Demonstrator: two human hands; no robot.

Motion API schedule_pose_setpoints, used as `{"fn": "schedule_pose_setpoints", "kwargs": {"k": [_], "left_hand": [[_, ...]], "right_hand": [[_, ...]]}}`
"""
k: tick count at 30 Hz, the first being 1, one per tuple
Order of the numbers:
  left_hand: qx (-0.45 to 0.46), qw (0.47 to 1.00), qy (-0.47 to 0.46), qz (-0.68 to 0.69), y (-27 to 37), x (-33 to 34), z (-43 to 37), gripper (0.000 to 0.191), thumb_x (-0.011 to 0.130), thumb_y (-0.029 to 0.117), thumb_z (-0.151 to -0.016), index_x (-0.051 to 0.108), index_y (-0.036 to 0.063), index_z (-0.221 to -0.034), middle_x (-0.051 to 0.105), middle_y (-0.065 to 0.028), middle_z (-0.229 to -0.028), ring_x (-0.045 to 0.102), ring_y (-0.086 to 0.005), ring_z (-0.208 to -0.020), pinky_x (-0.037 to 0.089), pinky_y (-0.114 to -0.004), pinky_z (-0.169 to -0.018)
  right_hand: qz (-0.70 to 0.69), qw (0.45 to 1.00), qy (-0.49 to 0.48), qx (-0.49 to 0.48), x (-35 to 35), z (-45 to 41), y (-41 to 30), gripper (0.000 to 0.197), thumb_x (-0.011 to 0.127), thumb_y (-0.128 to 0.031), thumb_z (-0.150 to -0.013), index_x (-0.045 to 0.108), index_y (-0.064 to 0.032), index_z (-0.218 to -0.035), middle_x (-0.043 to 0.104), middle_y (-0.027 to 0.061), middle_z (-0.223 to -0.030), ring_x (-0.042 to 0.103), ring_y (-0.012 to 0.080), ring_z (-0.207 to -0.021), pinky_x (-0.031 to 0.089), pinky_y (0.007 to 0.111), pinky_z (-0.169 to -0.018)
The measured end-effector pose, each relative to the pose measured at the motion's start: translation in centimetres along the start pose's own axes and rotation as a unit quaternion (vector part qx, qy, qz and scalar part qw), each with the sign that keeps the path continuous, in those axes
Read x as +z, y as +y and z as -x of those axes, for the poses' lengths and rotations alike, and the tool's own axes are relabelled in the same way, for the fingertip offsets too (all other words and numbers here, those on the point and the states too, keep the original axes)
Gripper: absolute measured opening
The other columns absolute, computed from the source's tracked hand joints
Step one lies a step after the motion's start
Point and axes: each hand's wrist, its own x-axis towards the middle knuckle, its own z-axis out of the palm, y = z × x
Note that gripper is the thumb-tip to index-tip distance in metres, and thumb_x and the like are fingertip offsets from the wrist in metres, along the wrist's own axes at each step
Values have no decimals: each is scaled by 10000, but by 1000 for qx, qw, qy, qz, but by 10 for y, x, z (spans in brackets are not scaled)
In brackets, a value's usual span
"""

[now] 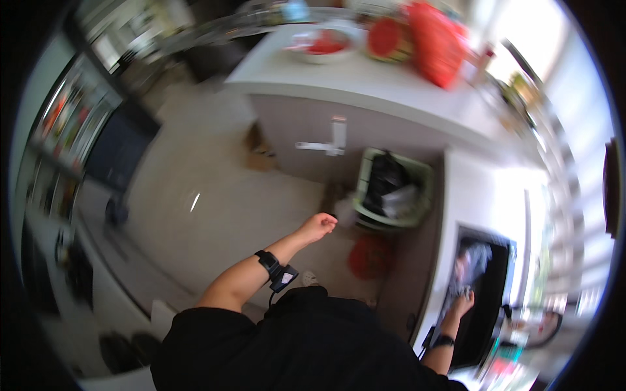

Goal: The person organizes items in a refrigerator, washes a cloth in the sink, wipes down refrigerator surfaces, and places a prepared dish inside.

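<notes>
My left hand [319, 228] hangs over the floor in front of the green bin [361, 188], its fingers curled. A small dark spot shows at its fingertips, but blur hides whether it holds anything. On the right, my right hand [462, 304] is over the black sink [481, 317], gripping the near end of a crumpled clear plastic bag [472, 264]. That bag lies along the sink's left edge, its contents too blurred to name. A black plastic bag [384, 178] and some whitish plastic [398, 200] fill the bin.
A red item [370, 256] lies on the floor below the bin. On the white counter [274, 68] stand a bowl [323, 56] with red contents, a cut watermelon [389, 39] and a red plastic bag [435, 44]. A cardboard box [260, 159] sits by the cabinet's end. A faucet [552, 332] stands beside the sink.
</notes>
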Motion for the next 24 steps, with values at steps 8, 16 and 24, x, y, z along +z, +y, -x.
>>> {"fn": "schedule_pose_setpoints", "kwargs": {"k": [8, 16, 24], "left_hand": [[37, 987, 145, 51, -82, -175, 98, 254, 616, 208, -913, 625, 55, -1117, 648, -51, -1010, 599, -140, -926, 492, -290, -820], [121, 972, 124, 156, -66, -292, 116, 689, 709, 348, -854, 390, 90, -1407, 465, -102, -1347, 547, -194, -1126, 463, -352, -946], [101, 916, 385, 39, -104, -521, 147, 360, 776, 327, -790, 619, 13, -872, 591, -72, -837, 558, -165, -860, 497, -315, -729]], "right_hand": [[-24, 873, -476, 101, 342, 273, -117, 282, 600, -121, -877, 581, -49, -1149, 611, 69, -1055, 587, 202, -982, 490, 339, -828], [138, 553, -812, 123, 576, 507, -159, 191, 604, -201, -945, 624, -58, -1070, 603, -3, -1005, 519, 106, -962, 381, 251, -874], [212, 368, -905, -17, 831, 715, -149, 254, 552, -255, -972, 628, -22, -1035, 607, 14, -932, 531, 105, -876, 438, 266, -778]]}}
